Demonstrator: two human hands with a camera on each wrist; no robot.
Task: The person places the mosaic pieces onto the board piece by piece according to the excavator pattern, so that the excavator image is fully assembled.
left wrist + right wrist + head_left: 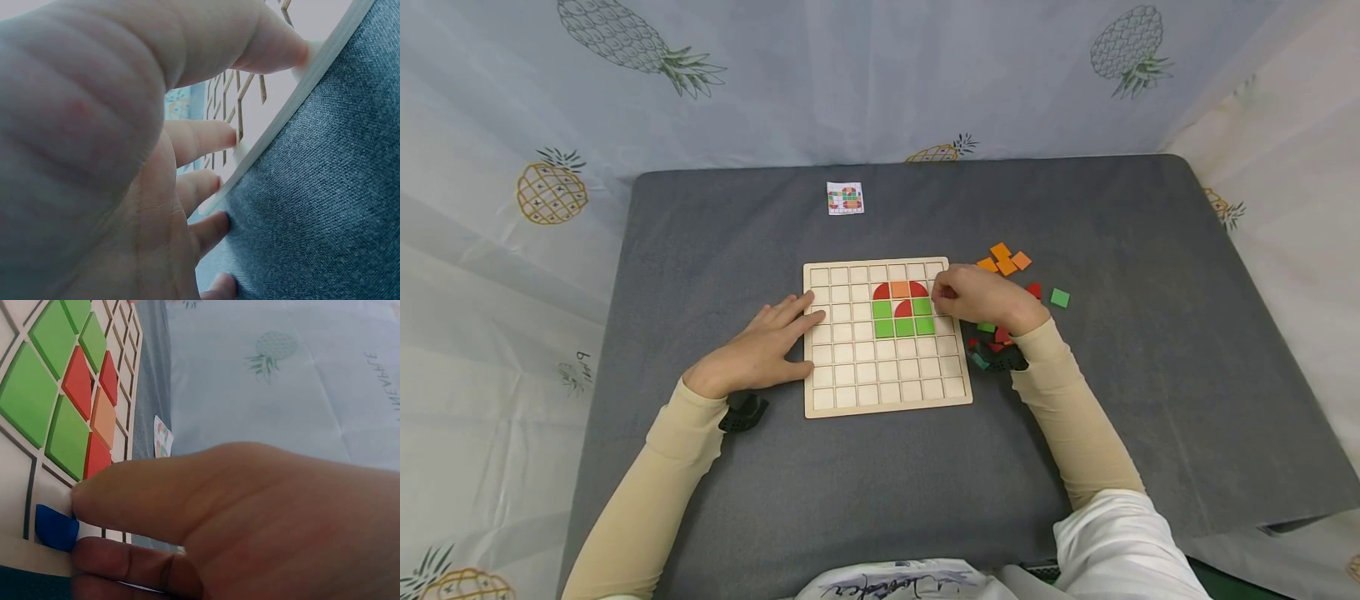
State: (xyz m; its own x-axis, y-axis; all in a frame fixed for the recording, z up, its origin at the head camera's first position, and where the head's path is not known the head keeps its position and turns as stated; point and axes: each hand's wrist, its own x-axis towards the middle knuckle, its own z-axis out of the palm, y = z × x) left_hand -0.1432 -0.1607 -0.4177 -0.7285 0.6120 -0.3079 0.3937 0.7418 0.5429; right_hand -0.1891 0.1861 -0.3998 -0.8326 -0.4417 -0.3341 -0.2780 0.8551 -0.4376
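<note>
A pale wooden grid board (pixel 887 411) lies on the dark grey cloth. Set in its upper right cells are green squares (pixel 904 327), an orange square (pixel 899 289) and red rounded pieces (pixel 903 309). Spread fingers of my left hand (pixel 760 346) rest along the board's left edge, thumb lower down and two fingertips on the border. At the right side my right hand (pixel 981 296) pinches a small blue piece (pixel 56 529) between thumb and fingers, over cells beside the green squares. From the head view the hand hides that piece.
Loose orange squares (pixel 1004 265) lie right of the board, with a green square (pixel 1060 297) and a red piece (pixel 1033 290) farther right. More pieces sit partly hidden under the right wrist. A small printed pattern card (pixel 846 198) lies beyond the board, near the far edge.
</note>
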